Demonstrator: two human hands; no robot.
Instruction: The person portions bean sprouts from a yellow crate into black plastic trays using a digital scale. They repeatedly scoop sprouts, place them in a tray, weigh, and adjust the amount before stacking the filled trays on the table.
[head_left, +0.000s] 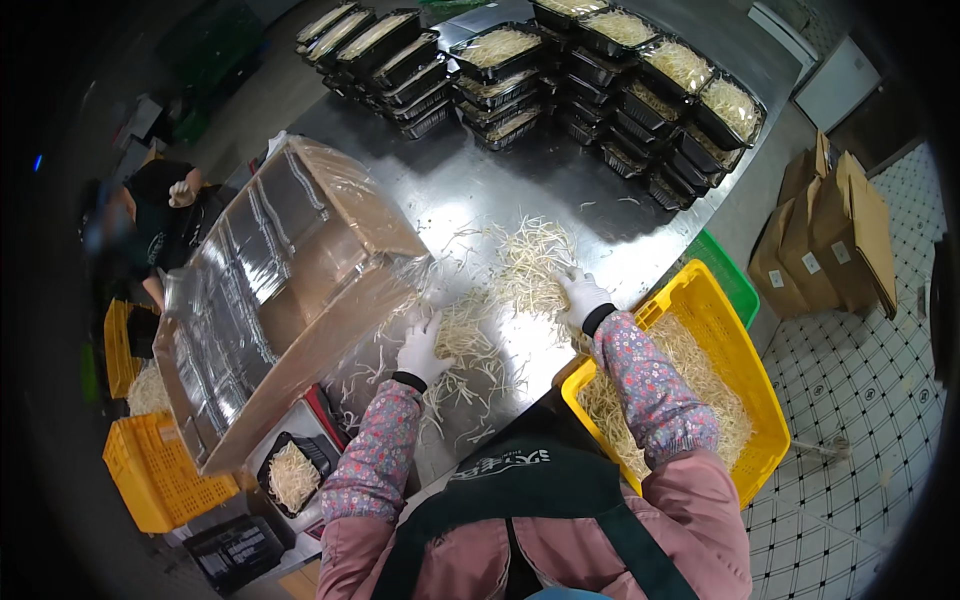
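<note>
Loose bean sprouts lie on the steel table in front of me, a denser heap point(530, 262) by my right hand and a looser scatter point(468, 345) by my left. My left hand point(425, 350), in a white glove, rests at the left edge of the scatter, fingers stretched out. At the heap's right side, my right hand point(583, 297), also gloved, touches the sprouts with its fingers apart; some fingertips are partly hidden among them. To the lower left, a black tray of sprouts point(294, 477) sits on what looks like a scale.
A yellow crate point(757, 400) full of sprouts stands at my right, against a green one point(728, 275). Stacked packed trays point(680, 68) line the table's far side. A cardboard box point(345, 215) of black trays stands left. Another person point(160, 215) is beyond it.
</note>
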